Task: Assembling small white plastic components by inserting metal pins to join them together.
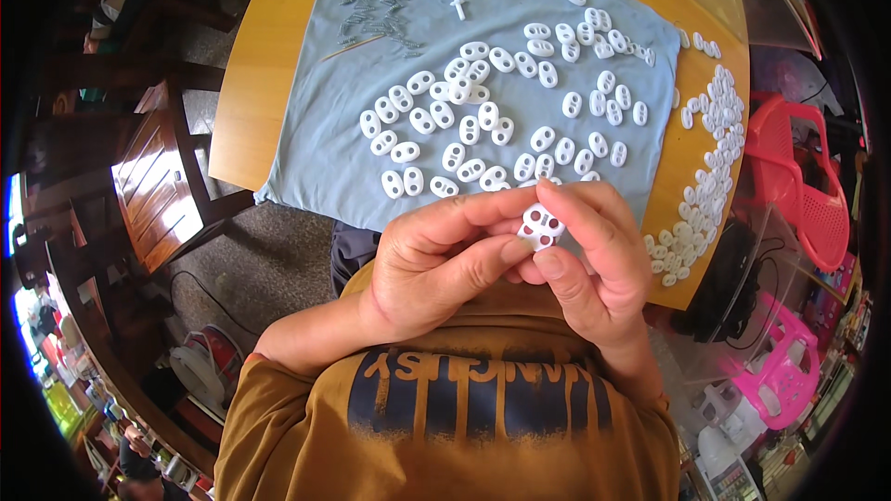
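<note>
A: What do you have there?

B: You hold 1 white toggle (pixel 541 225) with 2 holes, up close over your chest, just this side of the table (pixel 262 65) edge. Held that near, its holes face you and you can see into them.

A: How are the hands set?

B: Your left hand (pixel 436 264) curls around from the left, thumb and forefinger pinching the toggle's near side. Your right hand (pixel 599 264) pinches it from the right, thumb under, fingers over the top. Both are closed on the 1 piece, so it cannot twist.

A: And beyond it?

B: A grey-blue cloth (pixel 325 158) covers most of the table, probably so small parts do not roll or slide. Loose toggles (pixel 483 125) lie scattered on it, within your reach. A pile of small metal springs (pixel 376 5) sits at the far left of the cloth, apart from the plastic. A dense band of toggles (pixel 710 167) runs along the bare right edge, kept off the cloth. Pink stools (pixel 789 176) stand to the right.
</note>
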`<action>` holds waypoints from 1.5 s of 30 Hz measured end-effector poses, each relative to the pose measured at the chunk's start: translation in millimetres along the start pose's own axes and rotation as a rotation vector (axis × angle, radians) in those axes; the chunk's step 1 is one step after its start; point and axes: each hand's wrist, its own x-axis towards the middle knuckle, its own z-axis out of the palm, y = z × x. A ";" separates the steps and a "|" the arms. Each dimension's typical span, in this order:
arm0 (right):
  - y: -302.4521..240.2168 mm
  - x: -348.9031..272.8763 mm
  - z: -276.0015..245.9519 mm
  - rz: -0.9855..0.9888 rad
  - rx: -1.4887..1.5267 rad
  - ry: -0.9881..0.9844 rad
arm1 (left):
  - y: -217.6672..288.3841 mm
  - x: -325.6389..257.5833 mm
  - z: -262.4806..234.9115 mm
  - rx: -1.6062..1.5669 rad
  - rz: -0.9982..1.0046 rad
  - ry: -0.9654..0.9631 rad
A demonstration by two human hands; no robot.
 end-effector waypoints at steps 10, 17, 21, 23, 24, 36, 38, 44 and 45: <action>5.2 -3.0 9.6 -0.108 -0.103 0.055 | -3.4 0.3 -1.3 0.204 0.106 0.008; 8.6 -3.5 12.0 -0.147 -0.098 0.066 | -4.5 -1.0 -2.5 0.310 0.166 0.030; 9.6 -4.9 13.3 -0.165 -0.103 0.067 | -6.4 -2.7 -0.3 0.271 0.152 0.058; 6.6 -6.3 14.5 -0.106 -0.084 0.070 | -8.1 -3.6 0.9 0.263 0.150 0.076; 7.9 -6.5 15.6 -0.105 -0.083 0.069 | -8.8 -4.0 1.1 0.255 0.147 0.094; 25.3 -13.6 32.5 -0.251 -0.131 0.264 | -18.7 -0.5 -0.6 0.570 0.314 0.153; 27.9 -13.1 33.7 -0.271 -0.116 0.275 | -20.0 -2.4 0.8 0.526 0.286 0.182; 24.2 -4.9 30.6 -0.274 -0.133 0.276 | -10.6 2.5 2.3 0.435 0.208 0.160; 23.9 -4.3 29.5 -0.273 -0.156 0.276 | -6.6 4.7 3.8 0.360 0.174 0.141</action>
